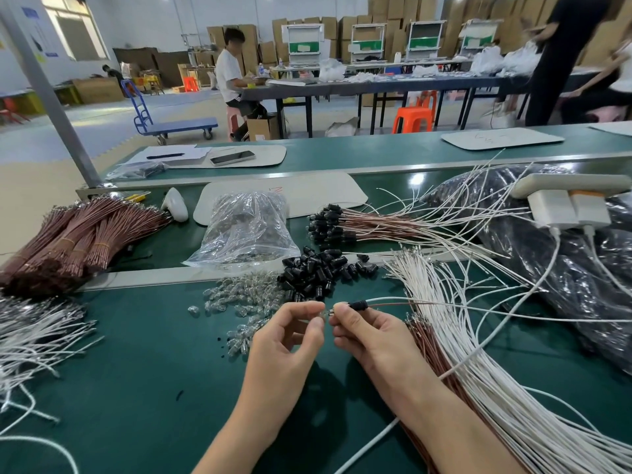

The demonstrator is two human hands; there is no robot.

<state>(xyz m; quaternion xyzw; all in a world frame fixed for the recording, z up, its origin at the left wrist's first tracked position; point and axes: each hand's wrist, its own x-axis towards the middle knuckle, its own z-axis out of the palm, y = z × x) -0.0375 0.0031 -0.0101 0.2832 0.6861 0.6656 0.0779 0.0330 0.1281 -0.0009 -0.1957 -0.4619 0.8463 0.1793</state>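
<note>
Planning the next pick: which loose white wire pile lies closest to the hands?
The white pile fanned out just right of the right hand; the other white pile lies at the far left.

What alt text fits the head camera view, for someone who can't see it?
Two hands meet over a green table: the left hand pinches a clear bulb, the right hand a black socket trailing a white wire and a brown wire. Piles of bulbs, sockets and wire bundles lie around them.
</note>
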